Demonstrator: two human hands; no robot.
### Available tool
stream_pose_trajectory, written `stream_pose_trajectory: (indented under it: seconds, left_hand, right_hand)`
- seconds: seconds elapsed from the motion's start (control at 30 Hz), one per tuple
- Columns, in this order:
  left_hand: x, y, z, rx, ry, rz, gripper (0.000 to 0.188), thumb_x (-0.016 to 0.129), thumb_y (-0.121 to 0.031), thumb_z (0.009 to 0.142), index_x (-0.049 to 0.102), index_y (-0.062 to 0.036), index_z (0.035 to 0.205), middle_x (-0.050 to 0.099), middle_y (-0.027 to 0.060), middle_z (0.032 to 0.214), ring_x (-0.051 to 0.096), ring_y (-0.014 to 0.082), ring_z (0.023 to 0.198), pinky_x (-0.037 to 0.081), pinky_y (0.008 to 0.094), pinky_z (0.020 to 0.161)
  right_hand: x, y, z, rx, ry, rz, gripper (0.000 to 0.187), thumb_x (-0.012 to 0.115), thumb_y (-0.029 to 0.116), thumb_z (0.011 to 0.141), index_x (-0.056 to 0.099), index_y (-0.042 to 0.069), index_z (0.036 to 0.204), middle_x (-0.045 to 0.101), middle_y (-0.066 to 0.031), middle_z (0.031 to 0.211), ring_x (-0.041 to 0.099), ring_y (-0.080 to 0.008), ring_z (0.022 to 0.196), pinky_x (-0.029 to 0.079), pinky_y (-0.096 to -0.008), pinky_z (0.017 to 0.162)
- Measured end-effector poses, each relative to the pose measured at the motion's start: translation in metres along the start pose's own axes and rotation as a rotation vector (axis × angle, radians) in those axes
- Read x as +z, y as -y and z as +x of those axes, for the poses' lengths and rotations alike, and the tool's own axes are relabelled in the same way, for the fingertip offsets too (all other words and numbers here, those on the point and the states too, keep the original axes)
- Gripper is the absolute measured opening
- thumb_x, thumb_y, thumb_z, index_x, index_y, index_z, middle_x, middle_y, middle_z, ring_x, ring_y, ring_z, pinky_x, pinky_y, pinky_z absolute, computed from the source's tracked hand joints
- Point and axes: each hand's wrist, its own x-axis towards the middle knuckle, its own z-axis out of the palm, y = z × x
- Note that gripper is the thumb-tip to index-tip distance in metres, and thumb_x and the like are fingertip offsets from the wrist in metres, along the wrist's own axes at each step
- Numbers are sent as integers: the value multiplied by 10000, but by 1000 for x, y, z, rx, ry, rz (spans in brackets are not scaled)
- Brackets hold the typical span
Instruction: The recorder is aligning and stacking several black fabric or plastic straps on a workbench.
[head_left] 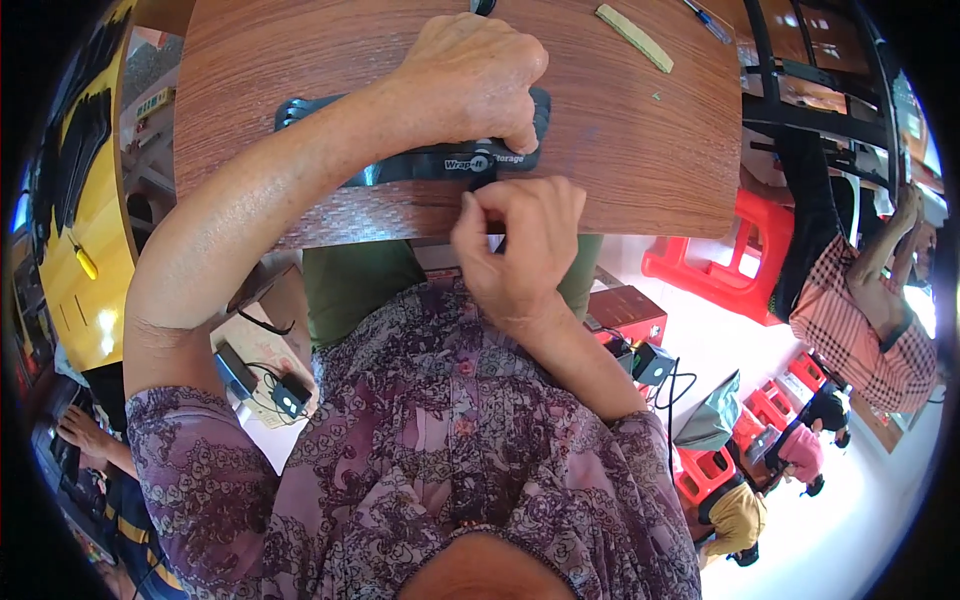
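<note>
A bundle of black straps (400, 165) with printed light lettering lies across the brown wooden table in front of me. My left hand (480, 80) reaches over it, its fingers curled down and a fingertip pressed on the bundle's right part; most of its grip is hidden under the hand. Closer to me, at the table's near edge, my right hand (525, 235) is closed with thumb and forefinger around a short black strap end (484, 180) that hangs from the bundle's near side. Beyond my left hand, a black strap piece (483, 6) shows at the far edge.
A yellowish strip (635, 38) and a pen (708, 20) lie at the table's far right. A red plastic stool (715, 260) stands right of the table. Cartons (628, 313) are below. At left is a yellow table (85, 290) with dark straps. Other people sit around.
</note>
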Motion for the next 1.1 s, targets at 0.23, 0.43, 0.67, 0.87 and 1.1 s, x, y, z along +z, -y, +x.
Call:
stream_pose_trajectory:
  seconds: [0.23, 0.43, 0.67, 0.87, 1.1]
  left_hand:
    - [8, 9, -5, 52, -59, -16, 361, 740, -340, 520, 542, -74, 662, 577, 97, 710, 589, 326, 737, 433, 446, 600]
    - [8, 10, -5, 78, -72, -44, 382, 745, -353, 523, 524, -72, 656, 556, 96, 693, 582, 326, 716, 421, 449, 591]
    - [4, 10, -5, 82, -25, -37, 416, 755, -389, 549, 505, -77, 663, 549, 90, 713, 576, 326, 730, 419, 449, 598]
    - [8, 10, -11, 129, -113, -22, 381, 752, -354, 580, 572, -60, 743, 594, 98, 777, 608, 323, 785, 452, 450, 628]
    - [9, 13, -13, 155, -112, -53, 346, 740, -353, 585, 572, -75, 705, 612, 79, 760, 623, 299, 777, 463, 445, 629]
  right_hand:
    - [-17, -2, 12, 296, 66, -53, 333, 813, 159, 659, 551, 54, 837, 520, -70, 748, 481, -259, 703, 365, -385, 639]
    - [-19, -8, 18, 396, 110, -110, 262, 775, 90, 683, 554, 48, 817, 531, -77, 740, 495, -259, 699, 392, -381, 628]
    - [-23, -7, 16, 463, 149, 37, 176, 716, 17, 737, 583, 23, 852, 572, -53, 762, 528, -164, 661, 428, -301, 602]
    - [-24, 6, 17, 645, 143, 225, 117, 692, 10, 780, 634, 2, 882, 603, -8, 769, 519, -59, 649, 445, -211, 601]
    - [-5, 103, 8, 297, 429, 935, 164, 640, 10, 639, 500, 93, 661, 528, -82, 653, 533, -288, 641, 407, -407, 570]
